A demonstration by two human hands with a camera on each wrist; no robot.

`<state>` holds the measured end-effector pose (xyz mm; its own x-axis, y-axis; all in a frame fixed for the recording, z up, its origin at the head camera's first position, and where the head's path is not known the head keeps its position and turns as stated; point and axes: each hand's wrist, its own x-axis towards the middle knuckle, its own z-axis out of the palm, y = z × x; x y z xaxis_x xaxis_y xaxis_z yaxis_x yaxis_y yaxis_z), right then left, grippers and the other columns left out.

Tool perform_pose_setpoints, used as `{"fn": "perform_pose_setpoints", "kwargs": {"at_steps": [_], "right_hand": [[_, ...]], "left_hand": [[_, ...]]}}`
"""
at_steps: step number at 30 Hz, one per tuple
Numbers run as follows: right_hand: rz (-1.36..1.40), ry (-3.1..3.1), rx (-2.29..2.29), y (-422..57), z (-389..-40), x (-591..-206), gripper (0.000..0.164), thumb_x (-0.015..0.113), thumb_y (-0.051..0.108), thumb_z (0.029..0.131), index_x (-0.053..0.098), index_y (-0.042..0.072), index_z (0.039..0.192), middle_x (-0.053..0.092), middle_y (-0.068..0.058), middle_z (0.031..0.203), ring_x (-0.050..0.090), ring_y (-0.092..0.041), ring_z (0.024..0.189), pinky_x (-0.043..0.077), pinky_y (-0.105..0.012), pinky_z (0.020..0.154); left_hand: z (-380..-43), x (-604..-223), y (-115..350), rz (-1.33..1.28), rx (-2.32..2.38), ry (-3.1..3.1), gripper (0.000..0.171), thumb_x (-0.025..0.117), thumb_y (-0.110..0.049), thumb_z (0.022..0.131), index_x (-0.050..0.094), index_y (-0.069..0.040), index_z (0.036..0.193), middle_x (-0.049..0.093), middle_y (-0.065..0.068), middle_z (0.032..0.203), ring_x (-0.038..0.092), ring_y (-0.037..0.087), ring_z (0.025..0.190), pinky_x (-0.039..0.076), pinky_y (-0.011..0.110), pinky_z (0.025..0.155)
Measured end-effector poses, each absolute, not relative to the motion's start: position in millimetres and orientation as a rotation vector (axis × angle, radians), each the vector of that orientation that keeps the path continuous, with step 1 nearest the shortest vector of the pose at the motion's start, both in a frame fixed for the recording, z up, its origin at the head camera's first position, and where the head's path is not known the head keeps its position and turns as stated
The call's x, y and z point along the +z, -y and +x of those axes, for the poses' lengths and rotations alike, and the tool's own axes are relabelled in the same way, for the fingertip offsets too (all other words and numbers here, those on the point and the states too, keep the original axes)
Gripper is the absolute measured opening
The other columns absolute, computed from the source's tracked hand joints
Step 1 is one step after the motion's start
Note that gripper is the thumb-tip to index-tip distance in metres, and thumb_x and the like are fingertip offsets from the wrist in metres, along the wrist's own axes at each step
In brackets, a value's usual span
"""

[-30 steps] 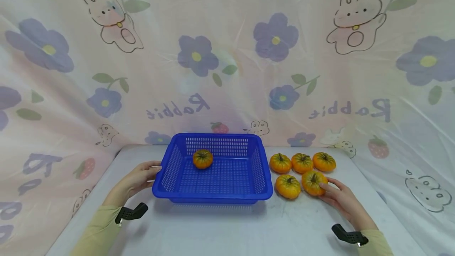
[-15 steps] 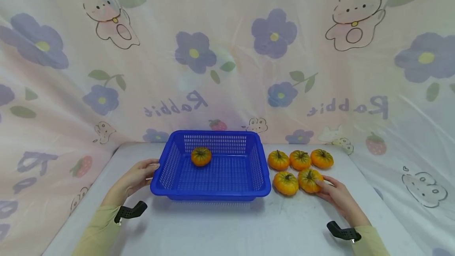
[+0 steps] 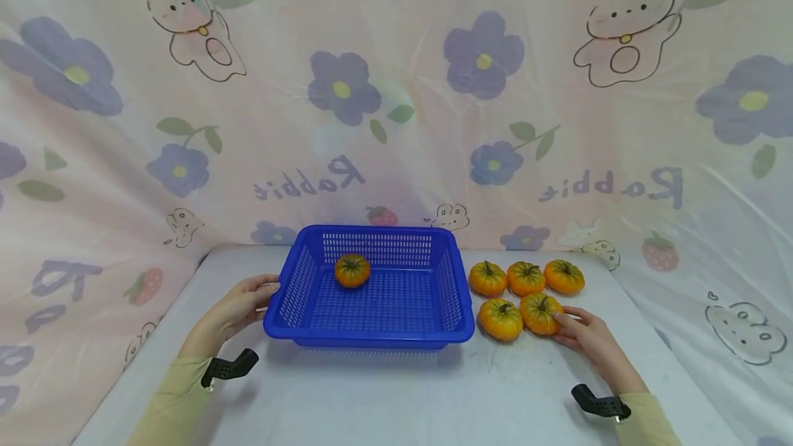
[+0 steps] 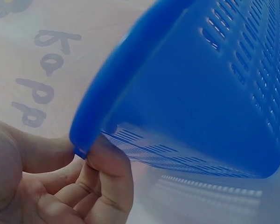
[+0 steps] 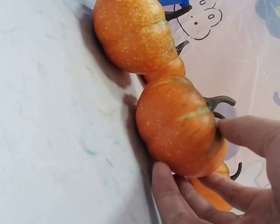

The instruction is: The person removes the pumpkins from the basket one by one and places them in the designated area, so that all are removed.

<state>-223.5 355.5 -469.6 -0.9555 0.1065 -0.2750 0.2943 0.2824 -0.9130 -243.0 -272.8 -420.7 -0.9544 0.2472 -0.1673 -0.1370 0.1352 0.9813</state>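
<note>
A blue plastic basket [image 3: 372, 341] with slotted walls stands mid-table, one small orange pumpkin [image 3: 352, 271] inside near its back left. My left hand [image 3: 241, 308] holds the basket's left rim; in the left wrist view, thumb and curled fingers pinch the rim [image 4: 100, 100]. Right of the basket, my right hand [image 3: 588, 339] grips a small pumpkin [image 3: 541, 314] at the front of the group. The right wrist view has its thumb on top of this pumpkin [image 5: 177, 126], near the stem, and the fingers against its side. The pumpkin appears to rest on the table.
Beside the gripped pumpkin sits another pumpkin [image 3: 500, 320], close to the basket's right side. Behind them is a row of three: a left pumpkin [image 3: 487, 279], a middle pumpkin [image 3: 526, 279] and a right pumpkin [image 3: 564, 277]. A printed cloth [image 3: 403, 122] hangs behind the white table [image 3: 396, 398].
My right hand and the pumpkin in it have shifted slightly left, closer to the neighbouring pumpkin. The left hand stays on the basket rim. The head view has tilted a little.
</note>
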Motion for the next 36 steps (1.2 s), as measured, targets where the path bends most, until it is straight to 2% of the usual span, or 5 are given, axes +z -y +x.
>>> {"fn": "perform_pose_setpoints", "kwargs": {"at_steps": [12,21,27,31,36], "right_hand": [[0.35,-2.473,-1.603,-360.0,-224.5,-458.7,0.069,0.039,0.041,0.101,0.025,-0.013,0.141,0.032,-0.038,0.138,0.061,-0.03,0.101,0.054,-0.033,0.081],[0.411,-2.655,-1.569,-405.9,-268.9,-493.0,0.08,0.043,0.058,0.094,0.031,-0.006,0.142,0.043,-0.031,0.133,0.064,-0.021,0.092,0.055,-0.023,0.067],[0.312,-2.698,-1.561,-377.9,-255.9,-432.6,0.066,0.042,0.043,0.1,0.034,-0.008,0.14,0.044,-0.031,0.129,0.058,-0.036,0.105,0.055,-0.033,0.077],[0.187,-2.738,-1.541,-348.6,-243.9,-397.5,0.066,0.039,0.042,0.101,0.032,-0.011,0.14,0.038,-0.033,0.136,0.049,-0.044,0.114,0.053,-0.029,0.081],[-0.073,-2.679,-1.57,-323.5,-250.3,-379.2,0.062,0.04,0.04,0.102,0.035,-0.008,0.14,0.042,-0.032,0.134,0.052,-0.04,0.113,0.051,-0.032,0.087]], "left_hand": [[-241.5,-420.9,272.4,0.079,1.882,-2.137,0.051,0.043,-0.02,0.104,0.028,0.009,0.142,0.062,0.012,0.111,0.063,0.02,0.094,0.053,0.032,0.08],[-245.0,-421.3,272.2,0.093,1.883,-2.131,0.051,0.042,-0.019,0.104,0.026,0.01,0.143,0.061,0.014,0.114,0.063,0.02,0.095,0.053,0.032,0.08],[-245.2,-422.6,270.7,0.075,1.89,-2.135,0.049,0.042,-0.018,0.104,0.028,0.009,0.142,0.061,0.013,0.113,0.063,0.02,0.095,0.053,0.032,0.079],[-244.2,-421.5,269.4,0.076,1.883,-2.144,0.05,0.042,-0.018,0.104,0.027,0.009,0.143,0.061,0.014,0.114,0.063,0.02,0.095,0.053,0.032,0.079],[-243.7,-419.4,269.9,0.075,1.873,-2.15,0.05,0.042,-0.018,0.104,0.026,0.009,0.143,0.06,0.016,0.115,0.062,0.02,0.095,0.053,0.032,0.079]]}}
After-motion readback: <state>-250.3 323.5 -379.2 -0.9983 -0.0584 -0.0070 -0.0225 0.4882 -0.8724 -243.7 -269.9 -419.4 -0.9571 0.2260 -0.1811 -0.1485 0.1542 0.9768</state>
